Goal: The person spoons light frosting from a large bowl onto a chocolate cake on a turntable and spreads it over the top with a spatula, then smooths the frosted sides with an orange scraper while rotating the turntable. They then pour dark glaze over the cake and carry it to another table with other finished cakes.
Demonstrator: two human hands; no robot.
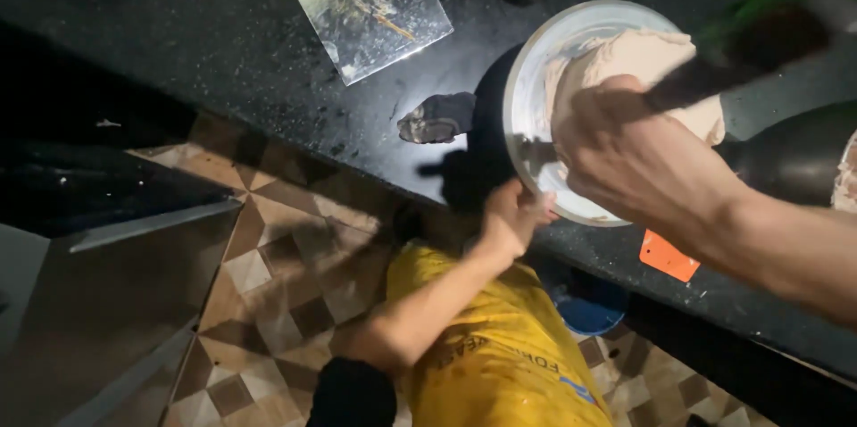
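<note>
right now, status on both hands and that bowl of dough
Left hand grips the bowl at its near rim. Right hand shut on a dark-handled tool in the dough. Orange scraper close by on the counter.

A tilted metal bowl (536,97) of pale beige dough (638,66) sits at the black counter's (223,25) front edge.

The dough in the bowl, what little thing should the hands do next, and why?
Probably push the dark tool down through the dough again. The right hand grips that tool over a big unbroken lump, and the left hand steadies the bowl at the counter edge.
</note>
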